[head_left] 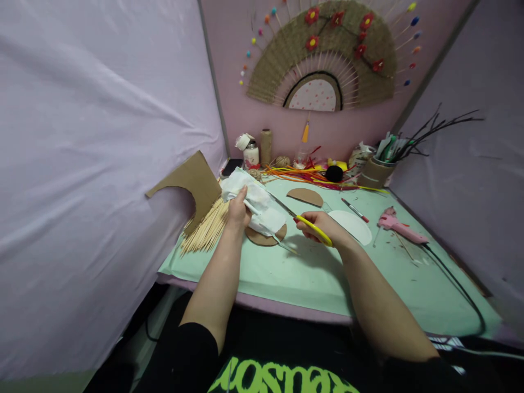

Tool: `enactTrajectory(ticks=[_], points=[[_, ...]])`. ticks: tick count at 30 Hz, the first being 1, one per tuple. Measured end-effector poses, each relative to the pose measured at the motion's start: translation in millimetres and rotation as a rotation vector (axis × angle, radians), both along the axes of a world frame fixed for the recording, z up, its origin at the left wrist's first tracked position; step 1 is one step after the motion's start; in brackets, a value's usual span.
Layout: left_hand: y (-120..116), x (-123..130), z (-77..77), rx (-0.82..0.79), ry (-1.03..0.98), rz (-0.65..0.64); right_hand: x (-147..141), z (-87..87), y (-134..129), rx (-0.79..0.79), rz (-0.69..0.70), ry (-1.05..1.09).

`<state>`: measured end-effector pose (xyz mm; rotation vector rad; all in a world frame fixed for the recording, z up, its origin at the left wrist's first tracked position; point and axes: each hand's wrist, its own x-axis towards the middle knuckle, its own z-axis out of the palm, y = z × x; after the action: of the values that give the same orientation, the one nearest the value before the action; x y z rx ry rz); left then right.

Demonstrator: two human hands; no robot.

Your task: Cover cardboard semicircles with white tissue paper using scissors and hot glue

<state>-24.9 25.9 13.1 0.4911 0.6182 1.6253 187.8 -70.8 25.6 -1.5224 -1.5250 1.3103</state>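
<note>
My left hand (239, 208) grips a crumpled piece of white cloth (266, 213), thumb on top, above the middle of the table. Fingers of my right hand (317, 226) are wrapped round the yellow handles of a pair of scissors (301, 218). The blades point up and left, with their tips at the right edge of the cloth. Partly covered by the cloth, a round piece of brown cardboard (262, 238) lies on the table. Past the scissors are a cardboard half-disc (305, 196) and a white paper half-disc (352, 226), the latter partly hidden by my right hand.
Many thin wooden sticks (207, 232) lie at left beside a curved cardboard offcut (200, 183). A pink glue gun (401, 225) with a black cord and a marker (355, 210) lie at right. Coloured pipe cleaners (295, 176), a jar (251, 155) and a pot of twigs (376, 170) line the back.
</note>
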Motion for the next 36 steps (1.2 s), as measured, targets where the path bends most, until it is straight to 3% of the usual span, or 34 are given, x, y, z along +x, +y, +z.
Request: enactTrajectory(ticks=[13,29,36], points=[[0.5,-0.8,-0.4,-0.003,-0.013,-0.009,-1.5,-1.0,0.4,0.022,-0.037,-0.028],[-0.3,0.5,-0.9,-0.02,0.014,-0.032,-2.2,5.5,-2.9,0.148,0.054,-0.126],[-1.9,4.7,-3.1,-0.008,0.013,-0.053,-2.6,-2.9,-1.2,0.147,0.061,-0.085]])
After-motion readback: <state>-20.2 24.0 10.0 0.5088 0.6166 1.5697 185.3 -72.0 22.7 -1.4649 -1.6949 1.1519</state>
